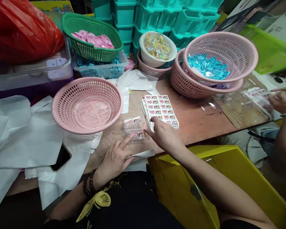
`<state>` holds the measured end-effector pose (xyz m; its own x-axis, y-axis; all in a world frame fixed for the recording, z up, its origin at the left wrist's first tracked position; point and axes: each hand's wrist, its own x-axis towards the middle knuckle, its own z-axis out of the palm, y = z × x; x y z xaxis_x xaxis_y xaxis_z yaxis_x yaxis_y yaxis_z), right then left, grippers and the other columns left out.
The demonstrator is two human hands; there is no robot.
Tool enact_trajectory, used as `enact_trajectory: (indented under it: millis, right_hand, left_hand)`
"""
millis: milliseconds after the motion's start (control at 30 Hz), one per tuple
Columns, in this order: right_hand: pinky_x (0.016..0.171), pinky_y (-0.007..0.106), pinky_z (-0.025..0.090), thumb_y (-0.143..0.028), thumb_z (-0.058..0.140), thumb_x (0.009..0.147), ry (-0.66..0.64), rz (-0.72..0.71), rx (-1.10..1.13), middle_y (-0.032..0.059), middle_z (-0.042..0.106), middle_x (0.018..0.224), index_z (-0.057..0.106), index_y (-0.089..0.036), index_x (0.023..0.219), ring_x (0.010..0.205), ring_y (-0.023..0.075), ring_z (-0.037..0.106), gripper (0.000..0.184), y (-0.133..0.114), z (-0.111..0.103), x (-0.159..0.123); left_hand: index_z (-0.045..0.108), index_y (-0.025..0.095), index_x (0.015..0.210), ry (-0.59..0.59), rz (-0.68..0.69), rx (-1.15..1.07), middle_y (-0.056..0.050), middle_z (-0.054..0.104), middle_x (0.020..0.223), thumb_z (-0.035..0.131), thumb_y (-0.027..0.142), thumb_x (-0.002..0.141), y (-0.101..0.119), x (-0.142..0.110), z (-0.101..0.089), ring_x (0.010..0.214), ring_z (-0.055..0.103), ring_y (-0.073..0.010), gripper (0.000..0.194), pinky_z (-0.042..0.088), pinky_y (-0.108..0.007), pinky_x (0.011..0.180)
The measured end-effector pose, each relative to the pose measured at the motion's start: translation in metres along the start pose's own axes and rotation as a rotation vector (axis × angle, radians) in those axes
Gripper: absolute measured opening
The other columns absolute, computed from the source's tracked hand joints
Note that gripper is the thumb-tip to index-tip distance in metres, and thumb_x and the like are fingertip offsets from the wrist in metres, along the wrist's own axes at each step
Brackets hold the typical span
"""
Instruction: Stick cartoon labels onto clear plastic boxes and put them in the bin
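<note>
My left hand (pixel 115 157) rests at the table's front edge, its index finger stretched onto the pink lettering of a sticker on a clear plastic case (pixel 139 140). A white backing sheet (pixel 143 155) is caught between that hand's thumb and fingers. My right hand (pixel 165 133) is at the case's right end, thumb and index finger apart, the thumb tip close to or touching its edge. Just behind lies a second clear case (pixel 133 122) with a similar sticker. A stack of sticker sheets (pixel 160 109) printed with cartoon figures lies beyond my right hand.
A pink basket (pixel 87 127) stands at left, near white sheets (pixel 26 140) and a phone (pixel 61 158). Behind are a green basket (pixel 92 54), a white bowl (pixel 143 47) and pink baskets with blue pieces (pixel 208 66). A yellow bin (pixel 228 178) stands below; another person's hand (pixel 282 101) is at right.
</note>
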<state>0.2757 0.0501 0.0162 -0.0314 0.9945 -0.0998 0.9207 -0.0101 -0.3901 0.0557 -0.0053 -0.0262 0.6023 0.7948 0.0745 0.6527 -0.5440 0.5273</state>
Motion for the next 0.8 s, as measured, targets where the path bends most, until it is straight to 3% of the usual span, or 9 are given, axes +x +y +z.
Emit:
enact_trajectory:
  millis: [133, 267, 333, 400, 467, 533, 633, 733, 800]
  right_hand:
    - [0.060, 0.028, 0.043, -0.043, 0.070, 0.083, -0.039, -0.123, -0.073, 0.0070, 0.070, 0.087, 0.057, -0.017, 0.108, 0.072, 0.0228, 0.067, 0.038, 0.014, 0.010, -0.019]
    - [0.061, 0.028, 0.042, -0.025, 0.054, 0.090, 0.030, -0.073, -0.094, 0.0061, 0.071, 0.078, 0.062, -0.020, 0.091, 0.071, 0.0218, 0.066, 0.009, 0.025, 0.040, -0.020]
    - [0.064, 0.029, 0.044, -0.019, 0.051, 0.088, 0.129, -0.047, -0.034, 0.0058, 0.069, 0.075, 0.061, -0.021, 0.081, 0.071, 0.0217, 0.065, 0.013, 0.030, 0.052, -0.012]
    - [0.073, 0.032, 0.049, -0.019, 0.053, 0.084, 0.242, -0.076, 0.101, 0.0081, 0.069, 0.083, 0.059, -0.022, 0.075, 0.082, 0.0236, 0.066, 0.011, 0.032, 0.061, 0.000]
    - [0.087, 0.038, 0.050, -0.019, 0.058, 0.081, 0.326, -0.128, 0.294, 0.0126, 0.069, 0.103, 0.056, -0.023, 0.072, 0.102, 0.0263, 0.064, 0.010, 0.031, 0.069, 0.011]
    - [0.098, 0.042, 0.048, -0.019, 0.061, 0.078, 0.327, -0.166, 0.548, 0.0151, 0.064, 0.124, 0.052, -0.023, 0.070, 0.119, 0.0274, 0.059, 0.012, 0.026, 0.080, 0.021]
    - [0.087, 0.039, 0.054, -0.023, 0.059, 0.079, 0.270, -0.151, 0.820, 0.0144, 0.066, 0.122, 0.046, -0.024, 0.074, 0.118, 0.0265, 0.063, 0.014, 0.014, 0.095, 0.033]
    - [0.076, 0.033, 0.057, -0.029, 0.056, 0.083, 0.328, -0.123, 0.877, 0.0099, 0.071, 0.106, 0.044, -0.025, 0.080, 0.112, 0.0249, 0.068, 0.013, 0.017, 0.088, 0.034]
    - [0.073, 0.032, 0.058, -0.035, 0.059, 0.083, 0.382, -0.095, 0.925, 0.0074, 0.071, 0.103, 0.046, -0.025, 0.086, 0.111, 0.0240, 0.068, 0.017, 0.044, 0.062, 0.017]
  left_hand:
    - [0.077, 0.024, 0.087, -0.014, -0.009, -0.079, 0.000, 0.033, 0.162, 0.062, 0.027, 0.093, 0.002, 0.001, 0.000, 0.101, 0.059, -0.0243, 0.017, 0.050, -0.043, 0.090]
    - [0.079, 0.027, 0.093, 0.036, -0.010, -0.124, 0.000, 0.032, 0.162, 0.064, 0.026, 0.091, 0.004, -0.005, -0.007, 0.114, 0.056, -0.0273, 0.014, 0.049, -0.046, 0.097]
    - [0.079, 0.029, 0.093, 0.093, -0.012, -0.107, 0.001, 0.031, 0.163, 0.065, 0.025, 0.090, 0.004, -0.013, -0.015, 0.123, 0.053, -0.0289, 0.014, 0.049, -0.046, 0.100]
    - [0.079, 0.029, 0.086, 0.120, -0.008, -0.085, 0.003, 0.030, 0.163, 0.064, 0.027, 0.091, 0.002, -0.024, -0.023, 0.124, 0.053, -0.0290, 0.015, 0.050, -0.045, 0.099]
    - [0.078, 0.029, 0.084, 0.130, 0.000, -0.071, 0.003, 0.032, 0.162, 0.063, 0.028, 0.092, -0.003, -0.035, -0.027, 0.122, 0.056, -0.0282, 0.017, 0.051, -0.045, 0.099]
    - [0.078, 0.028, 0.085, 0.167, 0.006, -0.059, 0.000, 0.034, 0.161, 0.061, 0.029, 0.093, -0.009, -0.044, -0.026, 0.120, 0.058, -0.0272, 0.018, 0.052, -0.044, 0.100]
    - [0.078, 0.026, 0.083, 0.237, 0.025, -0.048, -0.003, 0.040, 0.158, 0.061, 0.030, 0.092, -0.016, -0.049, -0.018, 0.115, 0.062, -0.0258, 0.020, 0.055, -0.040, 0.096]
    - [0.078, 0.026, 0.082, 0.258, 0.028, -0.090, -0.005, 0.049, 0.152, 0.062, 0.034, 0.091, -0.016, -0.049, -0.012, 0.107, 0.067, -0.0226, 0.020, 0.059, -0.033, 0.089]
    - [0.078, 0.026, 0.082, 0.252, -0.007, -0.160, -0.006, 0.056, 0.146, 0.063, 0.039, 0.090, -0.013, -0.049, -0.010, 0.105, 0.069, -0.0219, 0.021, 0.058, -0.031, 0.089]
